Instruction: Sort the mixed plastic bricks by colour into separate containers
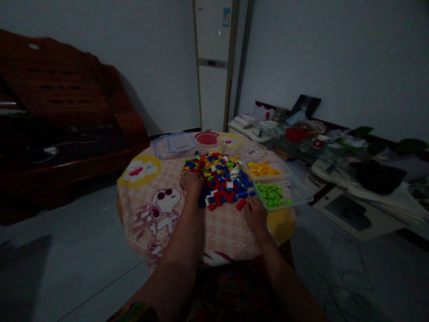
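Observation:
A heap of mixed toy building bricks (221,179) in red, blue, white, yellow and green covers the middle of the round table. At its left edge, my left hand (192,182) rests with curled fingers among the bricks; whether it grips one is hidden. My right hand (256,214) is at the heap's near right corner, its thumb and fingers closed on a red toy brick (240,204). Just beyond that hand stands a clear plastic box (291,205) with green bricks (272,194) inside. Behind it, yellow bricks (263,169) lie in another clear box (287,172).
A patterned cloth (228,235) covers the table. Clear lids with blue edging (181,142) and a round red-pink item (207,139) lie at the back. On the right is a cluttered glass-topped stand (295,145); a wooden bench (60,107) is on the left.

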Demonstrator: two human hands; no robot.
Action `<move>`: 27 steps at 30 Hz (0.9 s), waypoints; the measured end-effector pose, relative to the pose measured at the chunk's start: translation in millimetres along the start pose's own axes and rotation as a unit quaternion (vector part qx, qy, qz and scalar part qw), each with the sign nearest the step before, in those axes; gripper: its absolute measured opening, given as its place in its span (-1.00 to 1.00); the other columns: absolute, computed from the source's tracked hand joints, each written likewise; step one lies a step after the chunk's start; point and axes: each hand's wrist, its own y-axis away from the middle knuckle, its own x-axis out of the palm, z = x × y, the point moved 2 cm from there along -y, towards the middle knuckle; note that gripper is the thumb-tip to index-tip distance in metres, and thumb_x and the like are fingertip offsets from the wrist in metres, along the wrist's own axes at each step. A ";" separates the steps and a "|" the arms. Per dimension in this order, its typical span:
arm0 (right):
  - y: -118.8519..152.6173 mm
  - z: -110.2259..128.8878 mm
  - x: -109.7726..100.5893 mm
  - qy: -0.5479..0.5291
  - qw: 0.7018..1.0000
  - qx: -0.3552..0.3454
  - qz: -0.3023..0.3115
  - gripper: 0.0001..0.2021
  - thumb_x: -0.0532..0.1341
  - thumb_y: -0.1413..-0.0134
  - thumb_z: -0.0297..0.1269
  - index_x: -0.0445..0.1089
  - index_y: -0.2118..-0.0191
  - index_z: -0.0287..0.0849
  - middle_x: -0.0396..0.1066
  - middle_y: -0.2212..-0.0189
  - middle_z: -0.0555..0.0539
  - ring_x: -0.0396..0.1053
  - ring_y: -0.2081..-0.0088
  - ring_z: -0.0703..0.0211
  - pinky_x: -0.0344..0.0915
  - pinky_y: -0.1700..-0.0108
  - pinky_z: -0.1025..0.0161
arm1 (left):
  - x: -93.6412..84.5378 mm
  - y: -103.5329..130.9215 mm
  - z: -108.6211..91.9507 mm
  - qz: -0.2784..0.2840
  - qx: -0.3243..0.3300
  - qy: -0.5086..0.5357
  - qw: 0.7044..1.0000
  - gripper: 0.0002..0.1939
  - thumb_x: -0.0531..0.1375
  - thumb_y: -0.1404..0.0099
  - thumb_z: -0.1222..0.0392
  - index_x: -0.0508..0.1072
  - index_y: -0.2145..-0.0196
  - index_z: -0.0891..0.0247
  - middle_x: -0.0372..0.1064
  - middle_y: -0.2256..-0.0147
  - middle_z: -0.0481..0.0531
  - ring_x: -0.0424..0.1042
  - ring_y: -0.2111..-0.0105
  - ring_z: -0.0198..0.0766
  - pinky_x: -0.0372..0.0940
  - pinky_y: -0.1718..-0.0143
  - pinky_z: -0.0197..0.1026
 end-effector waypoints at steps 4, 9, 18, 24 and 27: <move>-0.2 -2.0 1.5 -0.001 1.000 -0.003 -0.003 -0.69 0.06 -0.21 -0.46 0.55 0.17 -0.11 0.55 0.15 -0.13 0.44 0.08 0.07 0.35 -0.05 0.16 | -1.7 1.7 -1.3 0.012 -0.006 0.000 1.000 -0.73 0.20 -0.24 0.21 0.66 0.17 0.16 0.43 -0.08 0.23 0.28 -0.11 0.15 0.21 -0.07 0.10; -0.1 -2.5 1.5 -0.001 1.000 -0.002 0.000 -0.69 0.05 -0.21 -0.46 0.54 0.17 -0.09 0.55 0.15 -0.12 0.44 0.07 0.07 0.34 -0.06 0.16 | -5.9 3.9 -2.1 -0.034 -0.008 0.016 0.999 -0.72 0.15 -0.29 0.21 0.64 0.17 0.23 0.38 -0.14 0.26 0.26 -0.15 0.16 0.18 -0.13 0.12; 0.4 -2.8 1.8 0.005 1.000 -0.004 0.002 -0.71 0.06 -0.22 -0.44 0.54 0.18 -0.11 0.54 0.15 -0.13 0.44 0.08 0.07 0.34 -0.05 0.16 | 2.9 23.9 -48.4 0.016 0.175 0.236 0.956 -0.78 0.21 -0.30 0.24 0.64 0.17 0.22 0.60 0.15 0.08 0.54 0.15 -0.15 0.35 0.01 -0.16; 0.3 -2.1 0.7 0.021 1.000 -0.014 0.004 -0.72 0.04 -0.24 -0.45 0.52 0.20 -0.14 0.52 0.19 -0.14 0.42 0.12 0.07 0.32 -0.01 0.18 | 31.4 71.8 -115.2 0.147 0.305 0.361 0.869 -0.80 0.26 -0.26 0.31 0.64 0.18 0.22 0.62 0.22 0.03 0.57 0.23 -0.20 0.42 0.11 -0.21; 0.6 -3.4 1.1 0.041 0.999 -0.007 0.006 -0.73 0.05 -0.21 -0.45 0.50 0.20 -0.15 0.49 0.25 -0.14 0.40 0.18 0.06 0.32 0.08 0.20 | 40.5 90.8 -139.1 0.186 0.341 0.386 0.837 -0.75 0.25 -0.27 0.31 0.64 0.11 0.24 0.62 0.20 0.06 0.57 0.21 -0.18 0.42 0.08 -0.18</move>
